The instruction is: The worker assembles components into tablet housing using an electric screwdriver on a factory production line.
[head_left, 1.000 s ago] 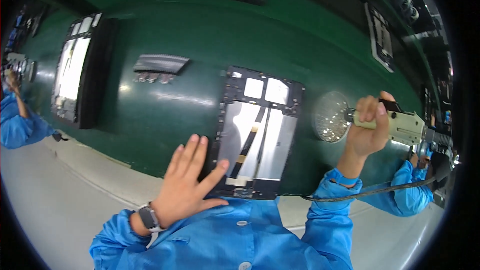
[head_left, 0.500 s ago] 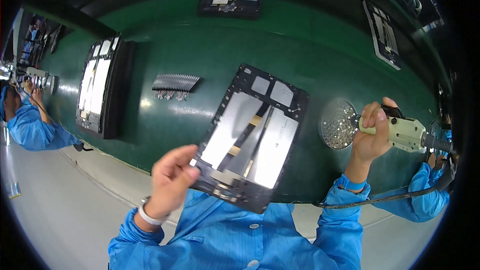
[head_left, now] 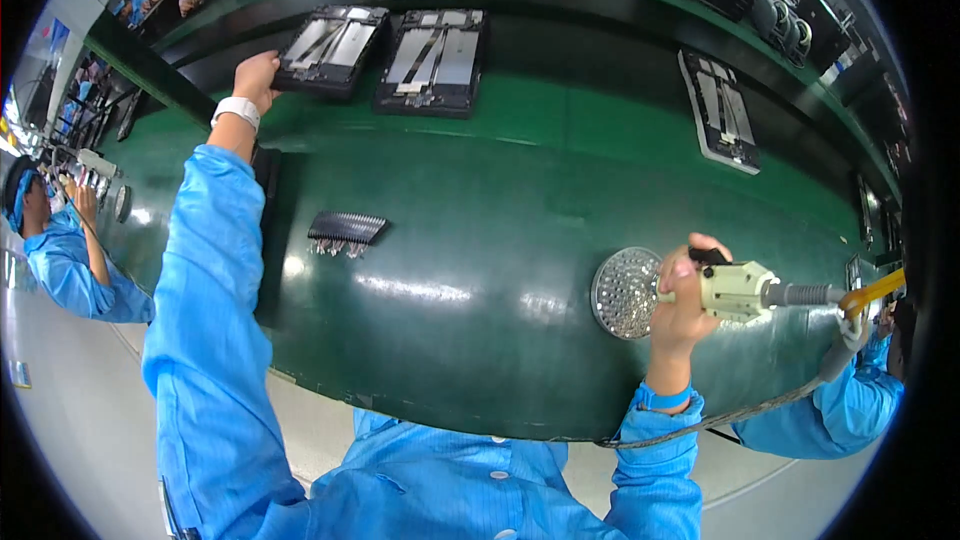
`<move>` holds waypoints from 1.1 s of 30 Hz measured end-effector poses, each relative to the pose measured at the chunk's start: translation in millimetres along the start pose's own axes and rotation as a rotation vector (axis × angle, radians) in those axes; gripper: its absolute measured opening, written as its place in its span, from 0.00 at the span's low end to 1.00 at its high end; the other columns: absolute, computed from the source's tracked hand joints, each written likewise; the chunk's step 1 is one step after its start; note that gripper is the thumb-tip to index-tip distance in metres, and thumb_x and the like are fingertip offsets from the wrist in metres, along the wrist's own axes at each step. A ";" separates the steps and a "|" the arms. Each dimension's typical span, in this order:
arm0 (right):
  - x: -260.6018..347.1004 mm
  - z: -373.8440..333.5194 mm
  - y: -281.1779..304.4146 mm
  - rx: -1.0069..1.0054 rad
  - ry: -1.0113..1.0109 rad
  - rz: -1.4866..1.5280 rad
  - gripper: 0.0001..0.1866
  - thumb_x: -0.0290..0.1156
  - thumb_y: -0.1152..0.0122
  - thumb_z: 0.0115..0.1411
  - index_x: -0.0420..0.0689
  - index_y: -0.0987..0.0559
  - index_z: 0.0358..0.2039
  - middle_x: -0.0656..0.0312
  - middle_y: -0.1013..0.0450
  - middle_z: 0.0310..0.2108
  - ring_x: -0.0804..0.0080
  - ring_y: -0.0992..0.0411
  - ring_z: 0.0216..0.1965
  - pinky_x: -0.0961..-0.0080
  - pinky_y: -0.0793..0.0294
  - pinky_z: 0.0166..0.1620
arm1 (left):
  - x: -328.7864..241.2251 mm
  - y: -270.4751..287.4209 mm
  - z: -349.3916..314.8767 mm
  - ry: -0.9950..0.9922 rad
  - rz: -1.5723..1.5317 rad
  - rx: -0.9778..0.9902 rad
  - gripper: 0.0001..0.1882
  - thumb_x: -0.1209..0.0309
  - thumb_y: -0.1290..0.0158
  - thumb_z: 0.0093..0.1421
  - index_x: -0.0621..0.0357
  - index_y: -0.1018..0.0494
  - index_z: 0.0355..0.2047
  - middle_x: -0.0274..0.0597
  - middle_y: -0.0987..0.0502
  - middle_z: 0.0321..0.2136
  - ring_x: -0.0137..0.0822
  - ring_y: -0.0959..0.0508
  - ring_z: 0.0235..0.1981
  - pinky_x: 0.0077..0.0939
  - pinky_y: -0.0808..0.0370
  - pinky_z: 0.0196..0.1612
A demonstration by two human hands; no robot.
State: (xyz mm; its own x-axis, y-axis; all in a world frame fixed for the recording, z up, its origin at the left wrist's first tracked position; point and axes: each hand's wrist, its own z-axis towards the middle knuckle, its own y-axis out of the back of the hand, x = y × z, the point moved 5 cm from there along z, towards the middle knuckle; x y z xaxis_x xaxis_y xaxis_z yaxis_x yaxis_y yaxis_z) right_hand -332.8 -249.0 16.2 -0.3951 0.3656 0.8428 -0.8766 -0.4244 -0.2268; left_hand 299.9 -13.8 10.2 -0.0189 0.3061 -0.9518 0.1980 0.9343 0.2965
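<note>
My left arm reaches far out over the green bench. My left hand (head_left: 257, 80) is closed on the lower left edge of an opened tablet (head_left: 330, 48), a black frame with silver battery panels showing. It is tilted at the back of the bench, beside another opened tablet (head_left: 432, 60). At the right, my right hand (head_left: 682, 302) wraps around a pale electric screwdriver (head_left: 738, 290). Its tip end is over or beside a round dish of small screws (head_left: 622, 295); the tip itself is hidden.
A fanned row of small black parts with wires (head_left: 347, 228) lies at mid-left. Another opened tablet (head_left: 720, 112) rests at the back right. My sleeve mostly hides a dark stack (head_left: 267, 175). A cable (head_left: 720, 420) runs by my right arm. Co-workers sit at both sides.
My left hand has carried the tablet from in front of me to the far left, beside the other one. The view has tilted up. My right hand still holds the screwdriver by the dish.
</note>
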 end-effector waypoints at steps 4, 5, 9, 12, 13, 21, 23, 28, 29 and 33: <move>1.0 -3.2 14.0 0.005 0.006 -0.007 0.17 0.22 0.41 0.57 0.35 0.28 0.47 0.62 0.32 0.24 0.80 0.37 0.21 0.83 0.37 0.25 | -32.7 -41.6 -33.9 -0.609 0.842 -0.220 0.14 0.67 0.46 0.53 0.57 0.16 0.37 0.50 0.17 0.38 0.47 0.18 0.43 0.35 0.23 0.48; 3.2 -2.6 16.0 0.011 0.009 0.003 0.18 0.23 0.40 0.57 0.35 0.28 0.48 0.62 0.32 0.24 0.80 0.37 0.21 0.83 0.37 0.25 | -36.1 -59.9 -40.9 -0.668 0.720 -0.184 0.15 0.65 0.44 0.54 0.60 0.17 0.37 0.51 0.17 0.35 0.46 0.16 0.39 0.35 0.22 0.45; 4.7 -2.5 20.5 -0.039 -0.030 0.073 0.14 0.25 0.38 0.57 0.38 0.29 0.43 0.61 0.32 0.22 0.78 0.37 0.20 0.82 0.39 0.24 | -44.8 -153.1 -85.7 -0.604 0.830 0.294 0.31 0.47 0.37 0.53 0.62 0.20 0.45 0.52 0.17 0.33 0.38 0.17 0.33 0.31 0.23 0.39; 3.5 2.5 8.6 0.039 -0.069 0.205 0.12 0.25 0.37 0.57 0.38 0.30 0.39 0.61 0.33 0.21 0.76 0.36 0.20 0.81 0.38 0.23 | -26.2 -155.3 -84.8 -0.439 0.900 0.364 0.53 0.39 0.31 0.42 0.65 0.32 0.59 0.52 0.18 0.39 0.39 0.18 0.30 0.31 0.23 0.37; 5.5 5.0 4.4 0.060 -0.064 0.231 0.12 0.24 0.37 0.57 0.37 0.29 0.39 0.61 0.33 0.21 0.76 0.36 0.19 0.80 0.38 0.23 | -27.5 -153.8 -76.8 -0.392 0.839 0.338 0.59 0.37 0.30 0.39 0.66 0.36 0.62 0.52 0.19 0.40 0.40 0.18 0.31 0.30 0.22 0.36; 7.0 3.0 -13.2 0.151 -0.079 0.288 0.14 0.26 0.43 0.59 0.33 0.27 0.43 0.63 0.36 0.16 0.76 0.38 0.17 0.76 0.36 0.25 | -33.6 -164.9 -108.4 0.014 -0.190 0.750 0.14 0.63 0.43 0.64 0.59 0.23 0.43 0.37 0.19 0.41 0.25 0.19 0.40 0.20 0.21 0.47; 4.3 -0.3 -11.7 0.151 -0.125 0.293 0.13 0.26 0.43 0.59 0.33 0.27 0.43 0.64 0.36 0.16 0.76 0.38 0.17 0.76 0.35 0.25 | -39.7 -161.2 -178.0 -0.016 -0.207 0.728 0.13 0.63 0.43 0.64 0.60 0.23 0.41 0.37 0.19 0.40 0.25 0.19 0.39 0.20 0.21 0.46; 3.0 0.5 -7.2 0.119 -0.180 0.296 0.11 0.25 0.45 0.59 0.35 0.28 0.42 0.65 0.38 0.16 0.76 0.38 0.17 0.76 0.35 0.25 | -33.3 -136.5 -331.0 0.091 -0.405 0.935 0.20 0.64 0.40 0.62 0.65 0.28 0.48 0.40 0.19 0.42 0.27 0.19 0.38 0.26 0.20 0.46; 2.3 0.8 -8.2 0.108 -0.197 0.291 0.11 0.25 0.45 0.59 0.35 0.28 0.42 0.65 0.38 0.16 0.76 0.39 0.17 0.76 0.36 0.25 | -27.9 -128.0 -354.8 0.158 -0.423 0.965 0.21 0.66 0.40 0.62 0.66 0.29 0.49 0.41 0.20 0.42 0.28 0.19 0.39 0.26 0.21 0.47; -4.7 0.5 -15.4 0.090 -0.243 0.246 0.11 0.22 0.44 0.57 0.34 0.27 0.40 0.62 0.35 0.17 0.76 0.38 0.17 0.76 0.35 0.24 | 16.1 -106.2 -417.0 0.257 -0.390 0.954 0.24 0.71 0.38 0.60 0.68 0.32 0.53 0.43 0.22 0.47 0.29 0.22 0.46 0.25 0.26 0.52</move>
State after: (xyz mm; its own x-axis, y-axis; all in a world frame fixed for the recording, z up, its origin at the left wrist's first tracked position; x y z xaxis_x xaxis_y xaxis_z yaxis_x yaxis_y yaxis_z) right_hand -317.3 -244.5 16.0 -0.5046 0.0400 0.8624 -0.7316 -0.5503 -0.4025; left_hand -130.1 -31.8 -4.0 -0.4310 0.1499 -0.8898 0.8185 0.4800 -0.3156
